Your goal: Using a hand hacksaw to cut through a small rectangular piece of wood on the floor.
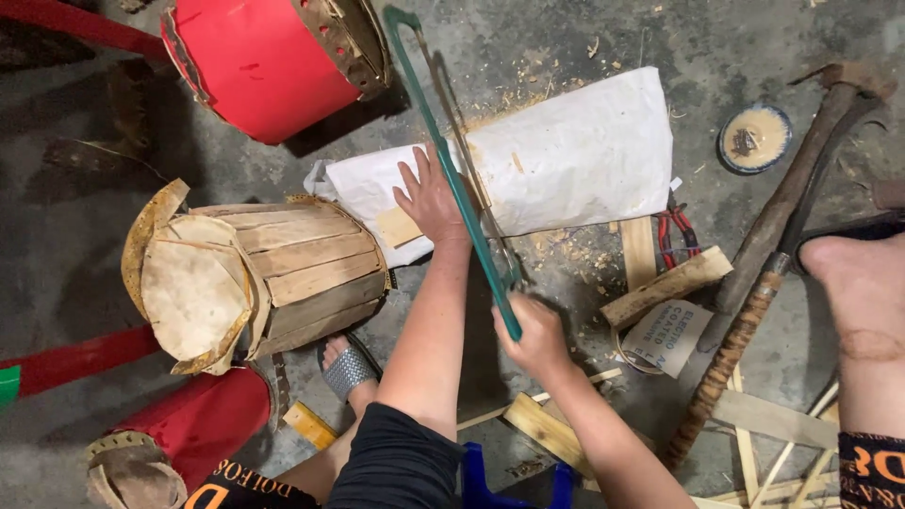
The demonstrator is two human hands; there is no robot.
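My left hand (429,200) lies flat, fingers spread, pressing a small flat wooden piece (397,226) against a white sack (566,155) on the concrete floor. My right hand (534,335) grips the lower end of a green-framed hacksaw (451,170). The saw runs from my right hand up and away across the sack, its blade just right of my left hand.
A wooden-slat drum (255,273) lies left of my arm, a red drum (269,61) behind it, another red one (184,429) at lower left. Hammers (782,212), red pliers (674,236), wood blocks (669,283), strips and a round tin (754,137) lie right. A knee (863,283) shows at the right edge.
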